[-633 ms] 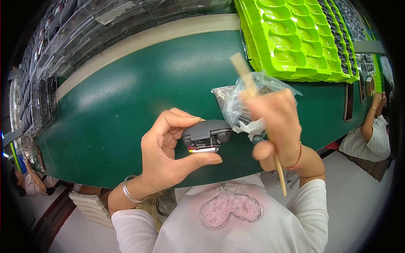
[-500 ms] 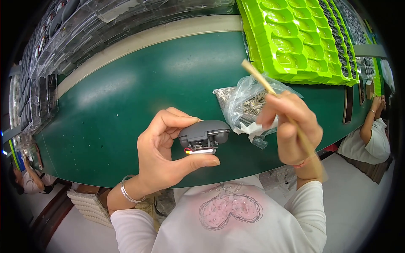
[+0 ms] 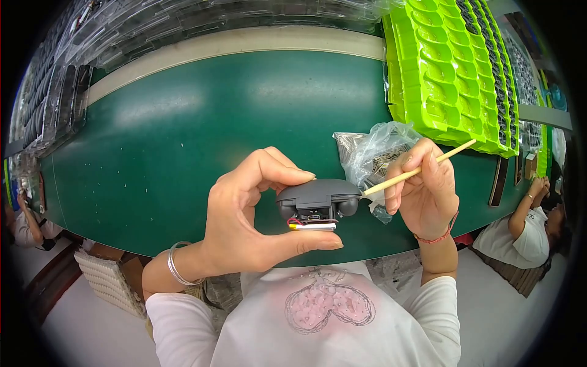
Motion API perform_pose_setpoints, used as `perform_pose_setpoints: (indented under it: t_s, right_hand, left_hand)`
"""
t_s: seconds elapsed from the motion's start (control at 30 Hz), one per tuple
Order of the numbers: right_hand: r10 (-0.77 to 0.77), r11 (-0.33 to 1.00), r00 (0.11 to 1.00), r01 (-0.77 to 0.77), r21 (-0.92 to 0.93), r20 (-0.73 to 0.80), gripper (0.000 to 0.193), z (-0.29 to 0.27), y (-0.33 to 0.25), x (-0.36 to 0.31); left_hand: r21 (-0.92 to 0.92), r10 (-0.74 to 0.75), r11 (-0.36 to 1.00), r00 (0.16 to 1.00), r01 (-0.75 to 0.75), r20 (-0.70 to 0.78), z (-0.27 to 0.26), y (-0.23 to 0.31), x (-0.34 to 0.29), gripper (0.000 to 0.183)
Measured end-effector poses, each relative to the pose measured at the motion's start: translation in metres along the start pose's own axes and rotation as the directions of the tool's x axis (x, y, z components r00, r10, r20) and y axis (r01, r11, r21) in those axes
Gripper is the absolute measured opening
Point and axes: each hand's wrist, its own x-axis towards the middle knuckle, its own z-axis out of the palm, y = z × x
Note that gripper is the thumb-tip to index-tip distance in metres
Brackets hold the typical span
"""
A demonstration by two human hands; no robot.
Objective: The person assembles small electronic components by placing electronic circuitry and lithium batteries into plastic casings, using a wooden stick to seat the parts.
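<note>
My left hand pinches a dark grey earbud charging case between thumb and fingers above the green table. The case's open lower side faces me, showing a small charging port, red wiring and a flat white battery. In my right hand a thin wooden stick is gripped between the fingers. Its lower left tip is at the right edge of the case; whether it touches, I cannot tell. Just behind the right hand lies a clear plastic bag with many thin metal pins.
Bright green moulded trays, partly filled with dark parts, are stacked at the far right of the green table. Stacked clear plastic trays line the back and left. Other people sit on the right and left.
The stick has turned over, from pointing up and away to lying slantwise with one end at the case. My left hand and the case have shifted slightly right.
</note>
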Motion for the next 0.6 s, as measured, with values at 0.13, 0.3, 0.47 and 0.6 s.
perform_pose_setpoints:
  t_s: [0.13, 0.3, 0.47, 0.6]
  right_hand:
    - [0.046, 0.997, 0.999, -0.046, 0.056, 0.006, 0.030, 0.0009, 0.0012, 0.0026]
    - [0.064, 0.993, 0.998, -0.064, 0.100, -0.001, 0.027, 0.0006, 0.0016, 0.0028]
    - [0.065, 0.992, 0.998, -0.065, 0.105, 0.003, 0.027, 0.0014, 0.0016, 0.0027]
    - [0.065, 0.994, 0.998, -0.065, 0.087, 0.003, 0.026, 0.0001, 0.0015, 0.0031]
  left_hand:
    - [0.010, 0.021, 1.000, 1.000, -0.021, -0.003, -0.0014, -0.0024, 0.0005, 0.057]
    - [0.009, 0.013, 1.000, 1.000, -0.013, -0.002, -0.0013, -0.0024, 0.0002, 0.057]
    - [0.008, 0.013, 1.000, 1.000, -0.013, -0.003, -0.0004, -0.0023, 0.0002, 0.056]
    - [-0.011, -0.021, 1.000, 1.000, 0.021, 0.002, 0.0001, -0.0022, -0.0001, 0.057]
